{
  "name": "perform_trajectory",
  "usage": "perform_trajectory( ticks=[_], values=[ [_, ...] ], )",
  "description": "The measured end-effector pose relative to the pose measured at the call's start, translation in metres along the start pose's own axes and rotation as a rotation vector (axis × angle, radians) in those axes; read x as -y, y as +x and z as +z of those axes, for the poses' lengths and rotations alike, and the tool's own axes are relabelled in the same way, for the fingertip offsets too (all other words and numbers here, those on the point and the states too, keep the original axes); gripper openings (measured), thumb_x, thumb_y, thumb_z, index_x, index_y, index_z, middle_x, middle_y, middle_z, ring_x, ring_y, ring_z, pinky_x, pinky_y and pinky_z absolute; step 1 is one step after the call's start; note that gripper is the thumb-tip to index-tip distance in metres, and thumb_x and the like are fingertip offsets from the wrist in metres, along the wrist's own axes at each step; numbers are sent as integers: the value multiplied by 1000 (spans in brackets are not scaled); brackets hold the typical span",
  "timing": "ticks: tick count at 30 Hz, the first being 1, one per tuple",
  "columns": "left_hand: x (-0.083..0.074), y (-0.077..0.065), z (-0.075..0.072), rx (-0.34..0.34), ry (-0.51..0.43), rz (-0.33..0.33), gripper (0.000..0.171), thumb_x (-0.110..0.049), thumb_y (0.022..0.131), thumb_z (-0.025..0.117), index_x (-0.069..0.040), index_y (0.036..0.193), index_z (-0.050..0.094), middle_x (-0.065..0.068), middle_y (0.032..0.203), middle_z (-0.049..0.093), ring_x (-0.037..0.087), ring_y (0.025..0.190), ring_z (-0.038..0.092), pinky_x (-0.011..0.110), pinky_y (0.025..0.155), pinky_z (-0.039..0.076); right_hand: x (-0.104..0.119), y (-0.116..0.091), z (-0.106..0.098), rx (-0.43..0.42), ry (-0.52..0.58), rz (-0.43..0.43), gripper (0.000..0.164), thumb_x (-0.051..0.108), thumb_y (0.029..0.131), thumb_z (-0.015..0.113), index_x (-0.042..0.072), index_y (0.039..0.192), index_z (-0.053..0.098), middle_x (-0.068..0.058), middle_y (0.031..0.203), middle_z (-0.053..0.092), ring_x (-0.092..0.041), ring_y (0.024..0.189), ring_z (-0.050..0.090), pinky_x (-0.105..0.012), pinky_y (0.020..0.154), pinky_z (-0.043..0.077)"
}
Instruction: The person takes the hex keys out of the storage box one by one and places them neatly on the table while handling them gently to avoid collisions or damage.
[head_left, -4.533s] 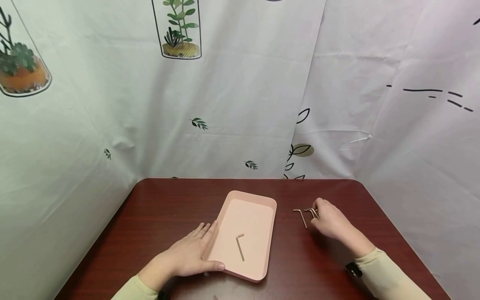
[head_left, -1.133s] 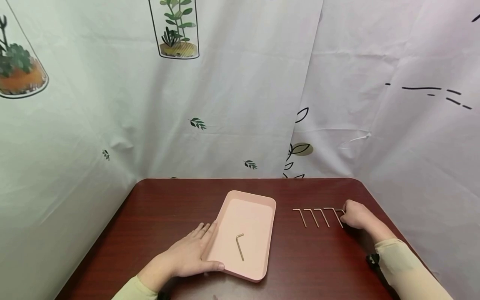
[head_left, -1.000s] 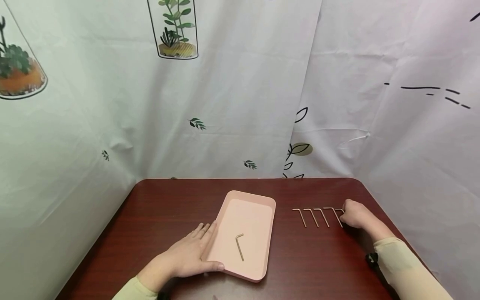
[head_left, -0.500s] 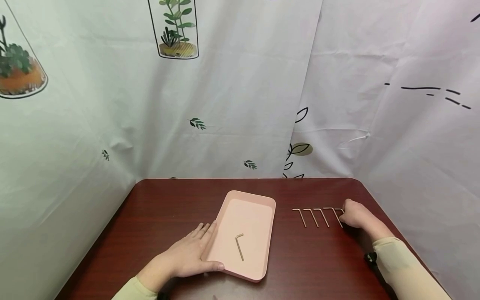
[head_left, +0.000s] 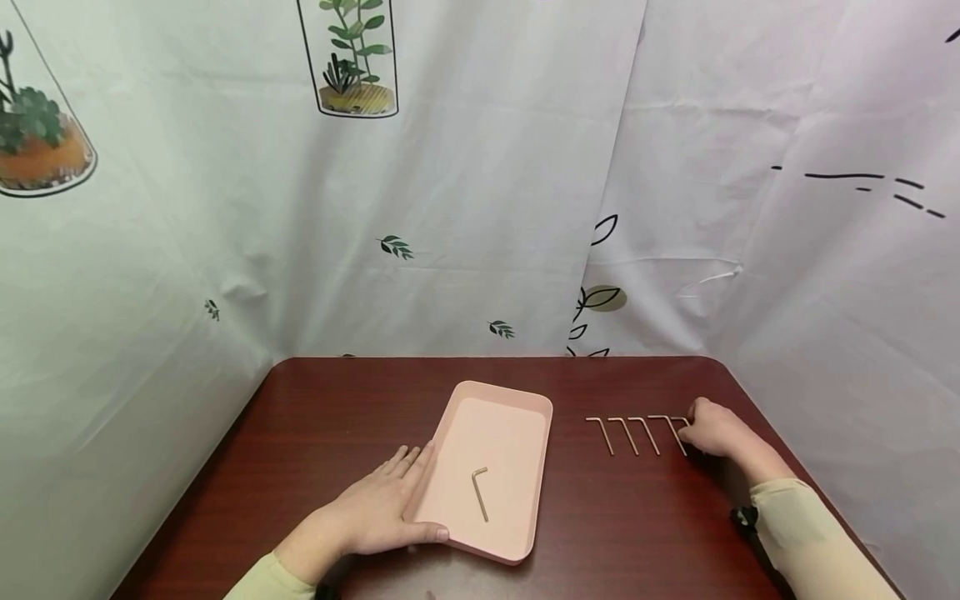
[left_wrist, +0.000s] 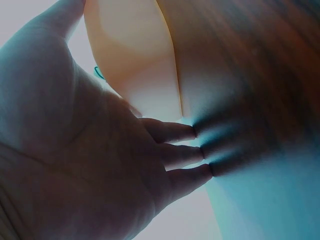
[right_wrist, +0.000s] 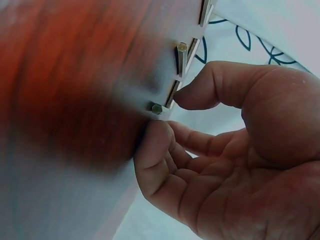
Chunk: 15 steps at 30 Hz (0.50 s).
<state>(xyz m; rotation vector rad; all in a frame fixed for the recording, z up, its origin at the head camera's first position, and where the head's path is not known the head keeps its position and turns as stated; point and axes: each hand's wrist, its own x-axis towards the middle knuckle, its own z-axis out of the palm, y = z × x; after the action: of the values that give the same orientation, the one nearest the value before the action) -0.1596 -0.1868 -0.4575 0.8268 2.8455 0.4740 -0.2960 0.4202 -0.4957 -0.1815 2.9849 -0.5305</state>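
Note:
A pink tray (head_left: pixel 506 425) lies on the table, with one L-shaped hex key (head_left: pixel 480 495) inside it. My left hand (head_left: pixel 375 510) rests spread along the tray's left side, thumb at its near edge; the left wrist view shows straight fingers beside the tray wall (left_wrist: pixel 135 55). To the right, several hex keys (head_left: pixel 628 436) lie in a slanted row. At the row's right end my right hand (head_left: pixel 716 427) pinches the last hex key (right_wrist: pixel 157 108) between thumb and curled forefinger, low at the tabletop. In the head view that hand covers most of this key.
The dark red-brown table (head_left: pixel 345 408) has rounded far corners. White fabric (head_left: pixel 480 183) printed with plants hangs behind it and along both sides. The right hand is close to the table's right edge.
Since the oldest frame, my right hand has moved right, and the hex keys it was handling now lie spread in a row. Over the last second both hands stay almost still.

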Motion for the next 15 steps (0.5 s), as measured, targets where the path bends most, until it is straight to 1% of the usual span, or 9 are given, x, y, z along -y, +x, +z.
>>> perform_trajectory(
  ticks=[2,3,4,8,10,15],
  values=[
    [-1,0,-1,0,-1,0,128,-82,94,67,5,175,21,26,178,31,53,162,32,66,129,32,7,-5,-4,3,2,3,36,22,90,74,-7,103,58,-20,91,61,-34,80,59,-46,72,53],
    [-1,0,-1,-1,-1,1,127,-82,94,67,5,175,22,26,178,31,53,162,32,66,129,33,13,-8,-7,4,11,13,36,21,90,74,-8,104,58,-20,91,61,-34,80,59,-46,72,54],
    [-2,0,-1,-1,0,1,127,-82,94,68,5,175,22,26,178,31,53,162,32,66,129,33,24,-14,-14,9,26,24,36,21,90,75,-8,103,58,-19,90,61,-33,78,60,-47,72,54],
    [-1,0,-1,0,3,2,127,-83,94,67,4,175,22,25,178,31,53,162,32,66,129,33,49,-27,-25,-14,52,41,33,17,91,73,-9,102,55,-16,85,61,-28,71,62,-46,70,53],
    [-1,0,-1,2,5,1,127,-83,94,66,4,175,21,24,179,31,53,162,32,65,129,33,56,-30,-28,-40,46,37,32,16,92,72,-10,103,55,-16,83,60,-27,69,62,-47,70,54],
    [0,0,0,4,6,-1,127,-83,94,66,3,176,21,24,179,30,52,162,32,65,129,33,64,-31,-33,-71,23,19,44,18,95,71,-19,114,54,-27,95,65,-36,82,66,-59,83,57]
  ],
)
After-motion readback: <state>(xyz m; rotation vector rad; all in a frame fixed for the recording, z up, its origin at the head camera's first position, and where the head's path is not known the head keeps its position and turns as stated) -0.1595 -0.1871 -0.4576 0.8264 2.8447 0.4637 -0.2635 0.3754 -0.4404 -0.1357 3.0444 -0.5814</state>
